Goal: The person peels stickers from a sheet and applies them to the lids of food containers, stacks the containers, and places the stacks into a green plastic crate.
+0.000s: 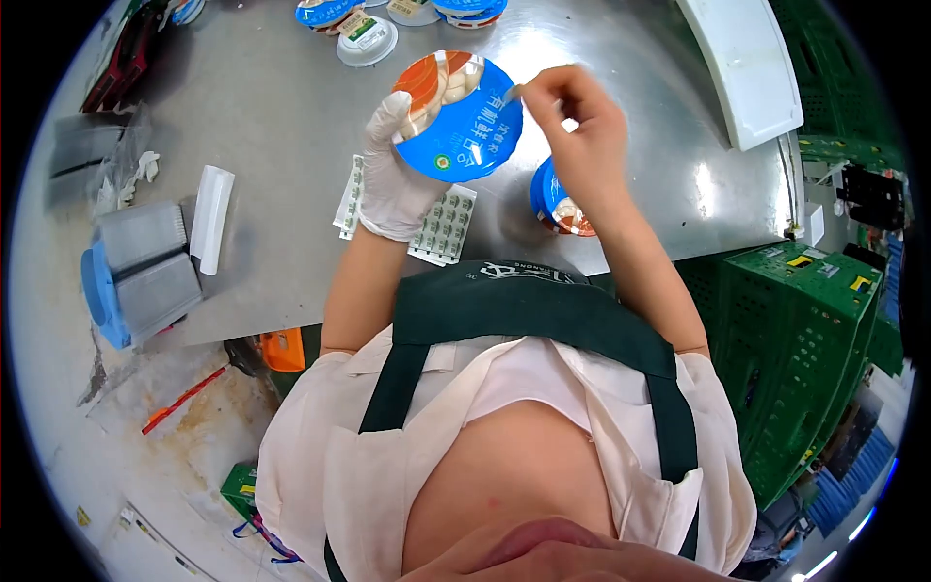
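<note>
- Tub [456, 116] is up off the worktop [272, 97], blue lid tipped toward the camera, with a clear window showing pale pieces inside.
- The gloved left grip [393, 175] is wrapped round the tub's left edge, fingers curled over the rim and closed firmly on it, carrying the whole weight.
- The bare right grip [582, 126] has thumb and forefinger pressed together on a small pale tab [514, 94] at the tub's right rim. Sticker or corner of film? Too small to tell.
- So the tub sits between the two grips and touches both: the left bears it, the right meets it only at that one spot on the rim.
- A sticker sheet [441, 223] lies flat on the worktop just near of the left grip, with rows of small labels on it.
- A second tub [558, 199] stands on the worktop under the right wrist, half hidden by it.
- The far tubs [330, 12] crowd the far edge, a white round lid [367, 41] just beside them.
- Progress, as I read it: this looks mid-run. The held tub is partway through its rim step, the sheet has labels to spare, and several tubs sit about. Which of those are finished, I cannot tell.
</note>
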Motion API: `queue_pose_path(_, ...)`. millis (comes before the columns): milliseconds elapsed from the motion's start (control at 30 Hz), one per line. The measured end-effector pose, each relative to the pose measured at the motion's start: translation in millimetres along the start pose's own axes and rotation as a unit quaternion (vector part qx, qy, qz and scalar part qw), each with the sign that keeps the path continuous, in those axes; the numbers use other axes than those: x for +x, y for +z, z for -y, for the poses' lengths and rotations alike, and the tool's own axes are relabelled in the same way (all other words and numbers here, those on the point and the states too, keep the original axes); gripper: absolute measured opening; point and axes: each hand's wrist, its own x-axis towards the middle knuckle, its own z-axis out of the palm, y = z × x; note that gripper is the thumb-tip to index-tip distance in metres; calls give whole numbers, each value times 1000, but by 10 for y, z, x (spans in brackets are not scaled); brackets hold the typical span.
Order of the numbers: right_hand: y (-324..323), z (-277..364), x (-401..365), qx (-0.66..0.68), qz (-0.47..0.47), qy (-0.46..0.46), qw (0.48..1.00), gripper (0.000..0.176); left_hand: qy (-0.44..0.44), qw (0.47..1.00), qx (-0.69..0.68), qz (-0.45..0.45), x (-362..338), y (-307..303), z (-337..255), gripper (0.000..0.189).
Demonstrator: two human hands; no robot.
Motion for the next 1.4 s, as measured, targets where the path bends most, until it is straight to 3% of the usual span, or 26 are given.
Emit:
queue_pose_path(67, -108, -106, 68, -6, -97, -13, 995, 39, -3, 1000, -15, 18, -31, -27, 93, 69)
queue_pose_path(200, -87, -150, -77, -169, -85, -188, 964, 76, 7, 999, -46, 7, -108, 138, 360, 69)
queue_pose_path(300, -37, -55, -223, -275, -95, -268, 919, 85, 90, 996, -2, -3, -131, 169, 527, 65)
queue_pose_path(467, -104, -103, -154, -314, -109, -260, 907, 79, 46, 999, 17, 5, -155, 180, 613, 57)
queue_pose_path(533, -210, -144, -15, -403, -179, -274, 855, 76, 53, 998, -10, -11, -122, 184, 611, 61)
queue_pose_path(567, -364, -32, -82, -346, -146, -131, 917, 64, 63, 998, -9, -20, -118, 213, 610, 59)
queue_pose_path(600, -448, -13, -77, -306, -200, -184, 913, 62, 63, 998, -9, -19, -92, 201, 603, 59)
queue_pose_path(700, -539, -247, -191, -210, -251, -183, 927, 51, 34, 997, -47, -60, -1, -17, 569, 55)
queue_pose_path(733, -572, -214, -303, -185, -150, -42, 970, 42, 36, 997, -47, -59, 4, 1, 570, 55)
queue_pose_path(767, -577, -197, -410, -155, -43, 101, 982, 43, 49, 997, 27, -57, -5, 28, 591, 58)
queue_pose_path(800, -511, -236, -502, -123, -45, 91, 987, 54, 60, 992, 101, -55, -25, 65, 615, 64)
queue_pose_path(867, -493, -293, -611, -145, 29, 91, 985, 50, 86, 982, 161, -54, -102, 177, 664, 70)
queue_pose_path(933, -456, -162, -604, -200, 42, 65, 977, 49, 105, 968, 221, -57, -159, 202, 736, 77)
queue_pose_path(1000, -459, -134, -606, -256, 55, 35, 965, 49, 134, 914, 379, -52, -158, 185, 804, 84)
queue_pose_path(1033, -476, -164, -586, -280, 71, 39, 957, 49, 174, 893, 410, -61, -139, 164, 840, 70)
queue_pose_path(1067, -494, -191, -563, -304, 88, 42, 948, 49, 173, 894, 410, -60, -111, 144, 821, 70)
queue_pose_path(1167, -561, -244, -530, -244, 99, 47, 963, 49, 123, 903, 404, -76, -8, -53, 609, 30)
queue_pose_path(1200, -596, -238, -497, -245, 99, 47, 963, 49, 62, 922, 375, -76, -14, -10, 510, 35)
queue_pose_path(1300, -701, -222, -451, -259, 121, 58, 957, 49, 46, 929, 355, -94, -42, 182, 475, 48)
queue_pose_path(1367, -752, -300, -471, -153, -14, 138, 978, 40, 140, 902, 406, -46, -41, 142, 491, 60)
queue_pose_path(1400, -749, -295, -474, -157, -11, 135, 978, 40, 143, 903, 402, -47, -45, 155, 507, 60)
